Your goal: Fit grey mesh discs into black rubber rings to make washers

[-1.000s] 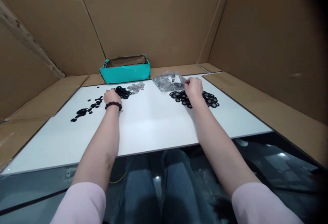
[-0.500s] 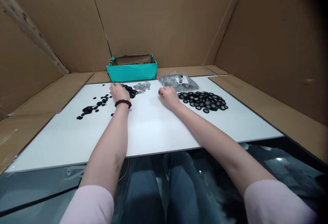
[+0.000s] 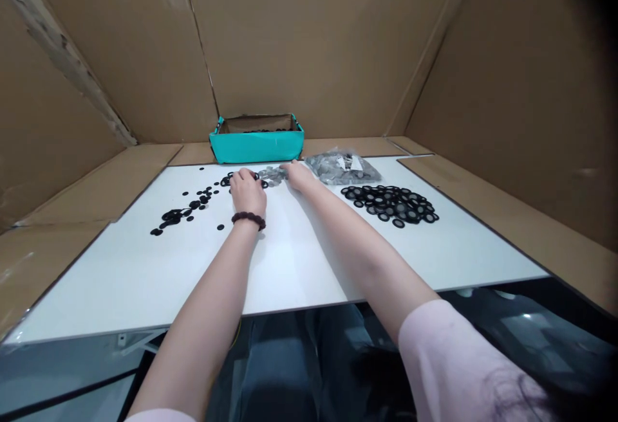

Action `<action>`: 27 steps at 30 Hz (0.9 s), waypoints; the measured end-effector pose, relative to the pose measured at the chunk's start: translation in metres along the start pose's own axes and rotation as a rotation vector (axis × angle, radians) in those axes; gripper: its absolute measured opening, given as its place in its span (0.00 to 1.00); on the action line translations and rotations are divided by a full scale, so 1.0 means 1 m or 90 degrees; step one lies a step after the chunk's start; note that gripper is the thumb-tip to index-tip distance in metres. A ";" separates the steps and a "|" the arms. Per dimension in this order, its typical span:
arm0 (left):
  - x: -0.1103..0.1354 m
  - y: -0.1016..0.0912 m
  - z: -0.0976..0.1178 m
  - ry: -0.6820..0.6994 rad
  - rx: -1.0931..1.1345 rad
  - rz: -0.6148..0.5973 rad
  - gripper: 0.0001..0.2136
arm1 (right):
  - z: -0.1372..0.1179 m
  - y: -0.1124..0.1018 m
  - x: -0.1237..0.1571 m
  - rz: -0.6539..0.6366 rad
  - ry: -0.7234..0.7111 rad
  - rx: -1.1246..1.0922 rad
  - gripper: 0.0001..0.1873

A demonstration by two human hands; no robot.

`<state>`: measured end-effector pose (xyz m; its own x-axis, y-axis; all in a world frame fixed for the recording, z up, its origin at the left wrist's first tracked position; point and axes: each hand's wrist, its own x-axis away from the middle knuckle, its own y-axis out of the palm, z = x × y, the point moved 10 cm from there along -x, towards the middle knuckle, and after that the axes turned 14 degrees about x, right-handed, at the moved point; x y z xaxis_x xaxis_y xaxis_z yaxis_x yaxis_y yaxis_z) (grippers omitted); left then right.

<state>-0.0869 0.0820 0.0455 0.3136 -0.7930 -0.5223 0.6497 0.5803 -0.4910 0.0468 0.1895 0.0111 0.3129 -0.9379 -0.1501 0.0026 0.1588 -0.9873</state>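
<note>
My left hand (image 3: pixel 248 192), with a dark bead bracelet at the wrist, rests on the white board (image 3: pixel 290 261). Its fingers curl down over a small heap of black rings (image 3: pixel 226 181), and what they hold is hidden. My right hand (image 3: pixel 299 176) reaches across to the left. Its fingertips are at a small pile of grey discs (image 3: pixel 270 175), just beside my left hand. The fingers are too small and too hidden to read. A larger pile of black rings with grey centres (image 3: pixel 391 202) lies to the right of both hands.
A clear plastic bag of grey parts (image 3: pixel 340 168) lies behind the right pile. Scattered black pieces (image 3: pixel 186 210) lie on the left of the board. A teal box (image 3: pixel 257 140) stands at the back. Cardboard walls (image 3: pixel 506 87) enclose the board on all sides.
My right hand has swung left from the large black ring pile to the grey discs. My left hand stayed by the small black heap. The view has tilted slightly.
</note>
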 end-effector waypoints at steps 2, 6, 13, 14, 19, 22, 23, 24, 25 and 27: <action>-0.005 -0.005 -0.011 -0.031 -0.014 0.015 0.06 | -0.001 0.004 -0.006 -0.018 -0.019 0.038 0.19; -0.008 -0.001 -0.017 -0.054 -0.028 0.011 0.06 | 0.001 0.003 -0.014 -0.006 -0.020 0.065 0.17; -0.006 0.007 -0.007 -0.028 -0.014 -0.019 0.07 | 0.009 -0.011 -0.014 0.047 0.046 -0.015 0.16; -0.005 0.007 -0.006 -0.025 -0.009 -0.019 0.08 | 0.010 -0.013 -0.014 0.047 0.051 -0.035 0.15; -0.007 0.007 -0.006 -0.018 0.040 -0.004 0.12 | 0.013 -0.020 -0.013 0.054 0.026 -0.136 0.14; -0.011 0.003 -0.011 -0.022 0.066 0.016 0.12 | 0.025 -0.028 -0.008 0.094 0.032 -0.196 0.12; -0.012 0.001 -0.011 -0.022 0.077 0.018 0.12 | 0.029 -0.032 -0.004 0.111 0.033 -0.220 0.11; -0.013 0.001 -0.011 -0.020 0.088 0.013 0.11 | 0.032 -0.035 0.001 0.128 0.033 -0.245 0.10; -0.012 0.003 -0.009 -0.018 0.099 -0.005 0.10 | 0.034 -0.037 0.008 0.140 0.034 -0.275 0.09; -0.009 0.013 0.000 -0.004 0.127 -0.072 0.10 | 0.038 -0.037 0.025 0.134 0.051 -0.361 0.07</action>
<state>-0.0809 0.0967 0.0434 0.2354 -0.8524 -0.4669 0.8045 0.4404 -0.3985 0.0908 0.1716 0.0458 0.1798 -0.9276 -0.3273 -0.5645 0.1753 -0.8066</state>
